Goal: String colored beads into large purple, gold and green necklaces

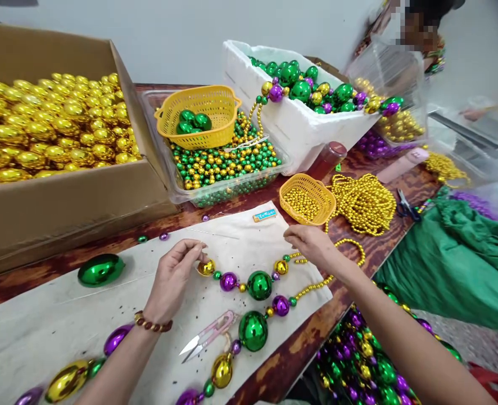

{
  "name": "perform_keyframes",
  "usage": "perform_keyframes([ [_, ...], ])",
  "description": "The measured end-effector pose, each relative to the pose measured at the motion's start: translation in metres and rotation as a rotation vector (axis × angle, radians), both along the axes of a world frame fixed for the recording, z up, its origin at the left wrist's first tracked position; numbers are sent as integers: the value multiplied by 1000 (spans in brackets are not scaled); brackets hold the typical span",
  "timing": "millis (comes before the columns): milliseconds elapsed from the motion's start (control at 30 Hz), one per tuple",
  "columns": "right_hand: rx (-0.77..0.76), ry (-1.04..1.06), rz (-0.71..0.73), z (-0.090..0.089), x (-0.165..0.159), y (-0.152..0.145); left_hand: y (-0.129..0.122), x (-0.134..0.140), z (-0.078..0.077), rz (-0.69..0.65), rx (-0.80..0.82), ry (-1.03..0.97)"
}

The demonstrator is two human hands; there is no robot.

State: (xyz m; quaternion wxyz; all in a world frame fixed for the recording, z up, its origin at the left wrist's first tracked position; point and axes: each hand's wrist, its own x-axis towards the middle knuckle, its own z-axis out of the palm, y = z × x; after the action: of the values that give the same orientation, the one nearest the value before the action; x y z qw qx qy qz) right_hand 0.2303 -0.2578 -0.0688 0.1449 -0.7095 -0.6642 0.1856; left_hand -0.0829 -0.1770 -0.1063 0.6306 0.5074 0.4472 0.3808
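My left hand (175, 275), with a beaded bracelet (153, 323) at the wrist, pinches the end of a bead strand (229, 281) by a gold bead (207, 268). The strand runs right through purple, green and gold beads to small gold ones. My right hand (312, 242) is above its right end, fingers bent together; what they hold, if anything, is hidden. A second bead strand (253, 331) curves below, beside pink-handled thread snips (209, 336). A thin needle-like line (213, 233) lies on the white cloth (148, 281) between my hands.
A cardboard box (63, 219) of gold beads stands left. Behind are a clear tub (227, 188), a yellow basket (198, 121) and a foam box (257, 112). A small bead basket (308, 198), coiled gold beads (365, 202) and scissors (406, 205) lie right. Another person (417, 34) is at the back.
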Motion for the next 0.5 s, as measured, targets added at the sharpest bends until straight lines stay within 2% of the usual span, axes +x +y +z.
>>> perform_keyframes([
  [67, -13, -81, -6, 0, -3, -15, 0, -1, 2, 20, -12, -8],
  [133, 22, -118, 62, 5, -23, -27, 0, -2, 4, 21, -9, -6],
  [200, 72, -120, 254, 11, -57, -34, 0, -3, 7, 16, 5, 7],
  [300, 149, -136, 631, 16, -120, -40, -2, -4, 9, 15, 22, 20],
  [367, 185, -155, 762, 9, -157, -39, -3, -5, 10, 7, 13, 7],
  [500, 184, -208, 826, -22, -197, -29, -6, -10, 11, 5, -23, -40],
])
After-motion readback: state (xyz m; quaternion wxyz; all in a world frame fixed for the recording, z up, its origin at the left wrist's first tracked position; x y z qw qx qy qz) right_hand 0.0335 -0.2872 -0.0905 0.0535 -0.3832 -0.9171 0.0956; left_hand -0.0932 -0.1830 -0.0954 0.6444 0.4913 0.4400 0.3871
